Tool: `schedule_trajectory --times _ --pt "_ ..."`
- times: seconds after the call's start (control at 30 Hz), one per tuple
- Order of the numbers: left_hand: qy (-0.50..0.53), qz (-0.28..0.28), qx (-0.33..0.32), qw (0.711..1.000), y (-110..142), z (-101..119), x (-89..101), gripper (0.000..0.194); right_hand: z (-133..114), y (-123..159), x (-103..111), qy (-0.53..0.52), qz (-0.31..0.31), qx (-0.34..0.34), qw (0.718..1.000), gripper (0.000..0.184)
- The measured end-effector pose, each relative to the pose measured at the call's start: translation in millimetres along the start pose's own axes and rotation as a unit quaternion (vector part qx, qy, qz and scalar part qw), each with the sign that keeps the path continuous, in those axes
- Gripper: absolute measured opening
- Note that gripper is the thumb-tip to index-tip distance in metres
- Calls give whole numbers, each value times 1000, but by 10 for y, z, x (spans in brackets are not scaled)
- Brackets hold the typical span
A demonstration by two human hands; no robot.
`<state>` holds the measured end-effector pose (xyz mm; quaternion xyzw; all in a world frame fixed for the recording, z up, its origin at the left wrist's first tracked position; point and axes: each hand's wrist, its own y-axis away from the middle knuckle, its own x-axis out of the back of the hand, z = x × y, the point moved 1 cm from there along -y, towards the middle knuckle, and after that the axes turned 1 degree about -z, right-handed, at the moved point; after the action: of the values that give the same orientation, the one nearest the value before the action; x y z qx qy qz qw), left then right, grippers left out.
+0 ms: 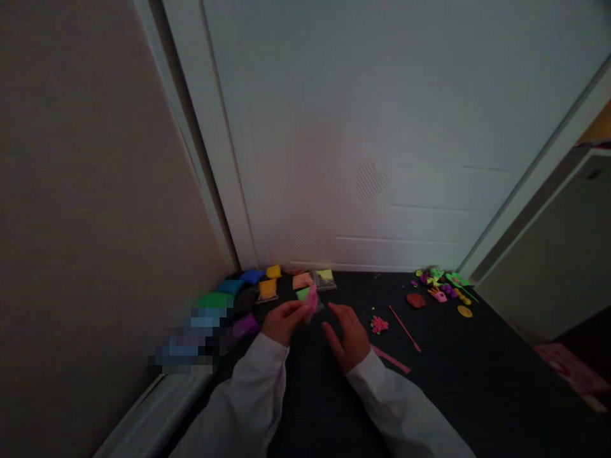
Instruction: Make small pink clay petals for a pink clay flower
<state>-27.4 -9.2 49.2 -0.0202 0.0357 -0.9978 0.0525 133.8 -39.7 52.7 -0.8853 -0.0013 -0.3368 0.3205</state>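
My left hand (282, 321) is pinched on a small pink packet of clay (312, 301), held just above the dark floor. My right hand (349, 337) hovers beside it with fingers slightly spread and nothing in them, its fingertips close to the pink packet. Both arms wear white sleeves. Just beyond the hands lie several small clay packets: yellow (273, 271), orange (302, 280), lime (325, 277), blue (251, 276) and green (216, 299).
A pink clay flower (379, 325) and a thin pink stick (403, 328) lie to the right of my hands. Small coloured clay shapes and tools (442, 285) sit by the white door (363, 127). A beige wall (86, 191) stands on the left.
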Motion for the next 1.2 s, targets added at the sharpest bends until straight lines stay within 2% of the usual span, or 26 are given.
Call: schedule_trajectory --times 0.1,0.2,0.27,0.7,0.97,1.2 --pt "54 -36 32 997 63 -108 -145 27 -58 5 -80 -24 -20 6 999 32" --pt "149 -81 90 981 88 -179 -186 21 -50 23 -109 -45 -32 3 998 27" --pt "178 -95 106 974 91 -198 -189 19 -37 34 -101 -55 -30 -1 998 24" --pt "244 -145 97 954 140 -194 -273 13 -66 67 -24 -55 -37 1 998 20" --pt "317 -170 136 923 205 -143 -323 12 -59 77 -19 -54 -39 -6 998 16" --pt "322 -171 157 918 220 -117 -316 10 -48 86 -7 -56 -39 17 998 20"
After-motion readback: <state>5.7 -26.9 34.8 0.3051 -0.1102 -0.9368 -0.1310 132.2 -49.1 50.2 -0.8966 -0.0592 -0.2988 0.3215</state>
